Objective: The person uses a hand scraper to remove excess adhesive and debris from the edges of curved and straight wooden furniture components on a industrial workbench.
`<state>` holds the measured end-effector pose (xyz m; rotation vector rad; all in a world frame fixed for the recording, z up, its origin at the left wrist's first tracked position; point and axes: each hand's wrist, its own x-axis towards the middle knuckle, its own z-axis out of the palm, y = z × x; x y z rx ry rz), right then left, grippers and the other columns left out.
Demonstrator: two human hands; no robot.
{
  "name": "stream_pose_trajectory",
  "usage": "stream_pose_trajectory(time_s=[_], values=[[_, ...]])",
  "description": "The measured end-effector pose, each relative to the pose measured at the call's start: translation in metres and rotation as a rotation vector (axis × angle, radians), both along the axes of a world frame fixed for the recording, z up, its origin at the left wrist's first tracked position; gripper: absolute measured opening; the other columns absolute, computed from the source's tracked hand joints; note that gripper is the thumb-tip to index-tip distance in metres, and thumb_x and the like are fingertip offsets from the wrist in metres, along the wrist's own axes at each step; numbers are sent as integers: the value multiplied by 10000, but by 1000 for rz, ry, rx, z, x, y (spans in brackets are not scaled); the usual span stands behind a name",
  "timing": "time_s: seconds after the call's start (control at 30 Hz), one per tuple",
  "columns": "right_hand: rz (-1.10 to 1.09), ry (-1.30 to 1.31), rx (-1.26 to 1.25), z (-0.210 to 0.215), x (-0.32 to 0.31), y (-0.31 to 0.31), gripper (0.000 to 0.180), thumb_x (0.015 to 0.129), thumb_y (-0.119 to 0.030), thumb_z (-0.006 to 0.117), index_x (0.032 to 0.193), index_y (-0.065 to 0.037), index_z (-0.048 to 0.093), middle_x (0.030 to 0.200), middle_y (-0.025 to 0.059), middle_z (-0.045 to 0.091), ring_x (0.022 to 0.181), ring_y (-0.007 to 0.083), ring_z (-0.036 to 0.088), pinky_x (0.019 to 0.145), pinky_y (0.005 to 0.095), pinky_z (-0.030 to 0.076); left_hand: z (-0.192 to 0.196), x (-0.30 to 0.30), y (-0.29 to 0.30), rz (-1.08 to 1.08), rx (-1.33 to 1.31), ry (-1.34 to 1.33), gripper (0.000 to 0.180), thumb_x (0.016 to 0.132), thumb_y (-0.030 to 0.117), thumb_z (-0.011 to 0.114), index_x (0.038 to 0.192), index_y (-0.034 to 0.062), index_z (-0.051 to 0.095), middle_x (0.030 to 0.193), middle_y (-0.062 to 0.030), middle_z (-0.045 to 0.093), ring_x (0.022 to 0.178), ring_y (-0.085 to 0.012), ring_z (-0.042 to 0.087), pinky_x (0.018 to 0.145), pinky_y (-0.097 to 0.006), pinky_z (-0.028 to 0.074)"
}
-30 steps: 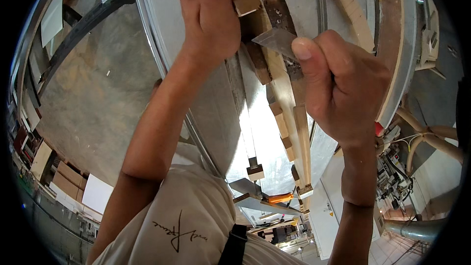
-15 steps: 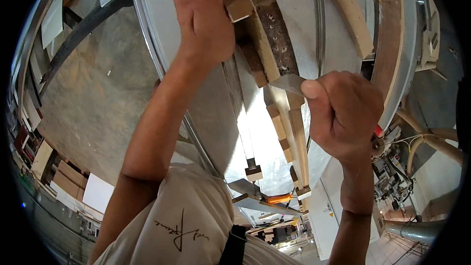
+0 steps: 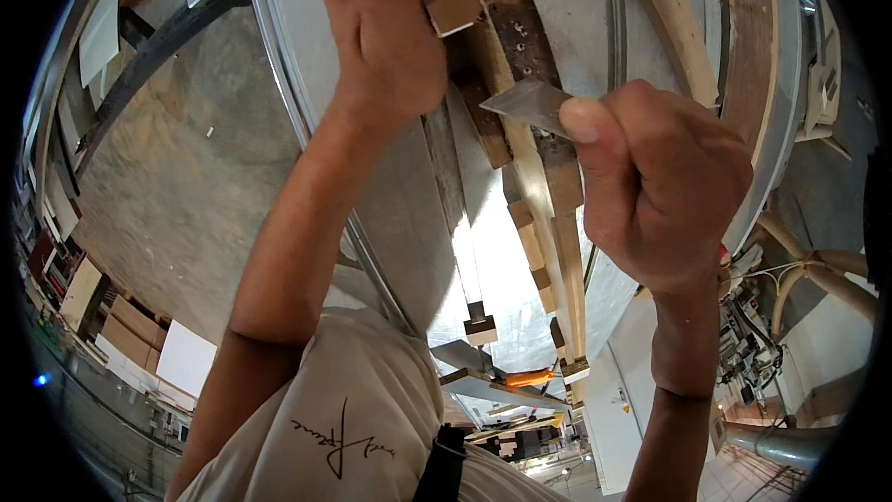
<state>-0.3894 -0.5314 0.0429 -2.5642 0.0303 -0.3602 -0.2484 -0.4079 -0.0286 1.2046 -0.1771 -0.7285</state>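
Observation:
Pinched in my right hand is a putty knife; its thin grey blade points left, its tip over the wooden parts, and a bit of red shows behind the fist. My left hand is closed at the top of the view, against a wooden block; its fingertips are mostly hidden. Between the hands runs a wooden strip with a dark, stained face and several small pale holes or chips. Smaller wooden blocks line the long piece nearer my body.
A curved wooden piece lies right of the strip on the grey metal table. An orange-handled tool rests close to my body. Past the table's left metal edge is the concrete floor; a machine with hoses stands at the right.
My right hand has moved up and slightly right, carrying the putty knife blade farther up along the stained strip. My left hand stays at nearly the same place.

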Motion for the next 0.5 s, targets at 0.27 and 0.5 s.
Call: stream_pose_trajectory(time_s=[0.27, 0.5], values=[[-7, 89, -54, 11, -5, 4, 264, 961, -141, 727, 776, -51, 561, 534, 33, 417, 425, 153, 390, 424, 310, 291, 1, 2, 4, -41, 84, -72, 994, 886, 901, 263, 884, -19, 638, 760, -72, 627, 691, -159, 565, 638, -301, 450], [-40, 130, -46, 15, -15, 5, 374, 983, -128, 686, 688, -72, 462, 537, 41, 381, 415, 177, 370, 429, 329, 272, -3, -1, 0, 22, 77, -141, 970, 904, 879, 273, 866, -17, 643, 742, -72, 627, 661, -160, 570, 612, -303, 453]])
